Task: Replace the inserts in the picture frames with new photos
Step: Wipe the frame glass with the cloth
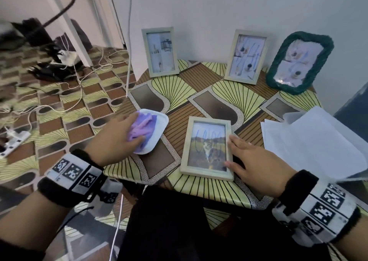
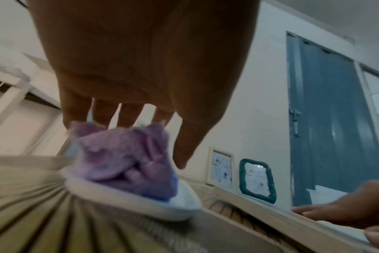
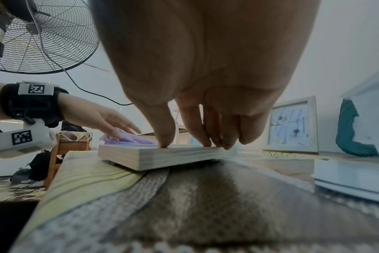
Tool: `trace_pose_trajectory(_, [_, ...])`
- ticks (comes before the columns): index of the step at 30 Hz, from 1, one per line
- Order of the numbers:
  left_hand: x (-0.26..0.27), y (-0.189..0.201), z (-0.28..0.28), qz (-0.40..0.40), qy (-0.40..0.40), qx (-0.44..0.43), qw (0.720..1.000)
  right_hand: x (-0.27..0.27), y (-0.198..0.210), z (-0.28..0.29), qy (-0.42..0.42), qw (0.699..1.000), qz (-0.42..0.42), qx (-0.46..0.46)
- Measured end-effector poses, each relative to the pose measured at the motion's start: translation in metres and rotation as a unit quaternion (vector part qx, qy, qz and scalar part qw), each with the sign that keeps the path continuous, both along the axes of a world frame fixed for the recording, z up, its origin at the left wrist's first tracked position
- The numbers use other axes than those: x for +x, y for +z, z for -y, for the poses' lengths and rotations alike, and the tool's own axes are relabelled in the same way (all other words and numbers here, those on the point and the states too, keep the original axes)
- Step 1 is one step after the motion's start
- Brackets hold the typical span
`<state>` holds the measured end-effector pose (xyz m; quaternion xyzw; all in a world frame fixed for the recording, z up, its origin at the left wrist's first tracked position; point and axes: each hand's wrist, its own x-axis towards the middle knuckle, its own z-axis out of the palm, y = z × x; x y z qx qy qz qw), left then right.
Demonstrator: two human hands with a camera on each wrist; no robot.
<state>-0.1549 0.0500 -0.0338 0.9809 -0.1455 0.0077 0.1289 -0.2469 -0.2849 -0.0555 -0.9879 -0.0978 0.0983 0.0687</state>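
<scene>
Currently: white tray [image 1: 159,124] holds purple cloth [image 1: 142,128], left hand [image 1: 117,135] fingers spread on it; right hand [image 1: 253,159] fingers straight, pressing flat frame [image 1: 207,147].

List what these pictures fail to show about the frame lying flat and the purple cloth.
- Flat frame: its back and clips, facing the table in all views.
- Purple cloth: whether gripped; left hand covers it in head view, left wrist view blurred.
- White paper stack: cut off at right edge.
</scene>
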Motion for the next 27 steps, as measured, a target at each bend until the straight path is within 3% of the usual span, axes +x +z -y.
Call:
trace_pose_trajectory(3, [-0.001,-0.009,-0.013,-0.035,-0.004,0.005,0.999,0.002,-0.001,0.001,0.002,1.0,-0.004,0.001])
trace_pose_trajectory(17, [-0.005,-0.01,-0.003,0.035,-0.036,-0.013,0.999,0.001,-0.002,-0.002,-0.001,1.0,0.008,0.013])
trace_pose_trajectory(24, [-0.007,0.019,0.033,0.098,-0.069,-0.151,0.981,0.002,0.003,-0.003,-0.01,1.0,0.001,0.029])
trace_pose_trajectory(27, [-0.015,0.028,0.068,0.079,-0.107,-0.198,0.971,0.003,0.005,-0.002,-0.009,0.999,0.003,0.036])
